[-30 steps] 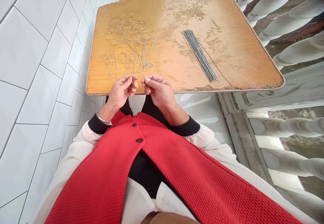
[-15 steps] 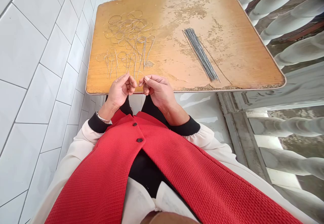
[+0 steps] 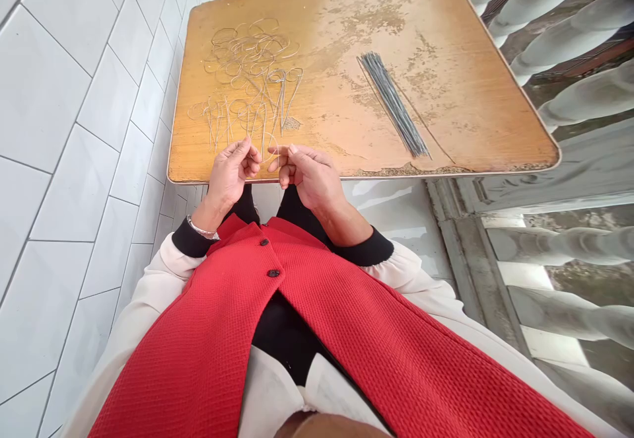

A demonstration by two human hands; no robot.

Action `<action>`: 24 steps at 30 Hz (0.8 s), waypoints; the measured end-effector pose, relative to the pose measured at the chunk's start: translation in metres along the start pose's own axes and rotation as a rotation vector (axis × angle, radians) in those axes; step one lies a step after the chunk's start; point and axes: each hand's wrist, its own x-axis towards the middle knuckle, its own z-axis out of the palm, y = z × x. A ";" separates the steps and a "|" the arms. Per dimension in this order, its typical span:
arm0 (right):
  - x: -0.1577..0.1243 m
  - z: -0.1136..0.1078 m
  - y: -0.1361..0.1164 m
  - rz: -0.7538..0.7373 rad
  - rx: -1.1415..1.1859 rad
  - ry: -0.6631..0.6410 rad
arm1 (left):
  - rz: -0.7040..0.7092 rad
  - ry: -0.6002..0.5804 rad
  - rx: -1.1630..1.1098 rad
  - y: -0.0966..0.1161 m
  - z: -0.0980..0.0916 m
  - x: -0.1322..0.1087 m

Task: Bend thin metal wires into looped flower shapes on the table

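Hovering over the near edge of the worn wooden desk (image 3: pixel 396 15), the left hand (image 3: pixel 230 174) and right hand (image 3: pixel 310 177) curl toward each other just beside a tangle of thin wire loops (image 3: pixel 247 55); whether either grasps a wire is too fine to tell. A bundle of straight wires (image 3: pixel 393 104) lies further right.

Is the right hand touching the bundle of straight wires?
No, the right hand is near the table's front edge, apart from the bundle of straight wires lying further up the wooden tabletop.
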 end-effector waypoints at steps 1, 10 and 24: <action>0.000 0.000 0.000 0.014 0.010 -0.004 | 0.013 -0.003 0.003 0.001 -0.001 0.001; 0.001 0.001 -0.002 0.002 0.010 0.002 | -0.003 -0.035 0.064 0.006 0.000 0.000; 0.005 0.004 0.006 -0.115 -0.149 0.169 | -0.012 -0.042 0.104 0.006 0.004 -0.005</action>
